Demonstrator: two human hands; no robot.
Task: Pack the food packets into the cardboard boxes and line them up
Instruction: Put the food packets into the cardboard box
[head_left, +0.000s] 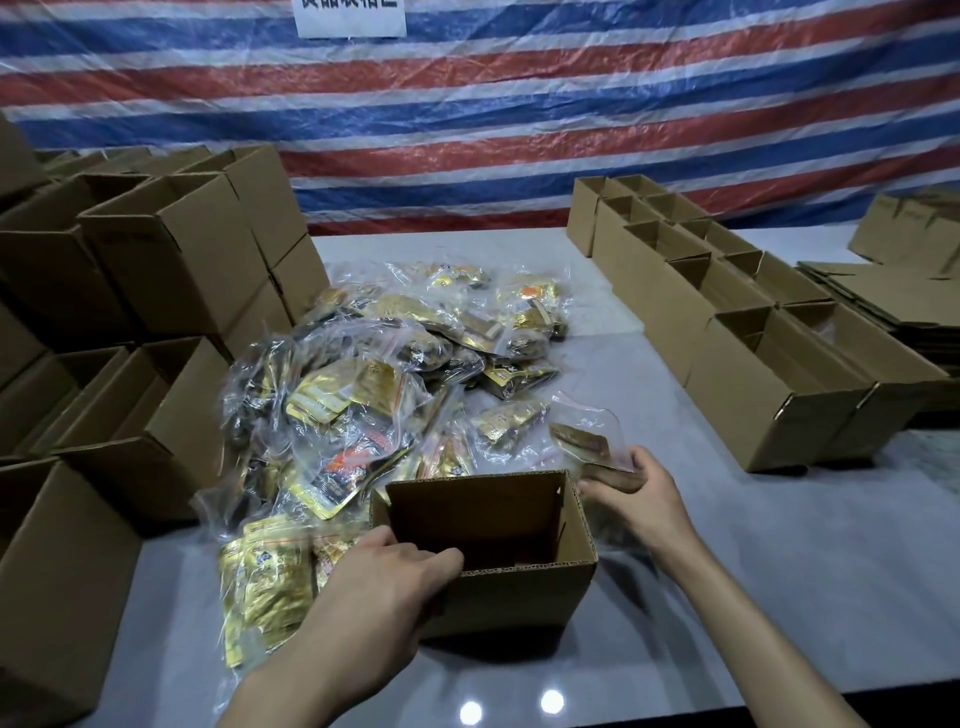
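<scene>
An open cardboard box stands on the table in front of me, empty as far as I can see. My left hand grips its near left corner, fingers curled over the rim. To the right of the box, my right hand holds a clear zip bag with a gold food packet inside, just past the box's right wall. A large heap of bagged gold food packets lies behind and left of the box.
Stacked open boxes rise on the left. Rows of open boxes line the right side, with flat cardboard sheets beyond them. A striped tarp hangs behind the grey table.
</scene>
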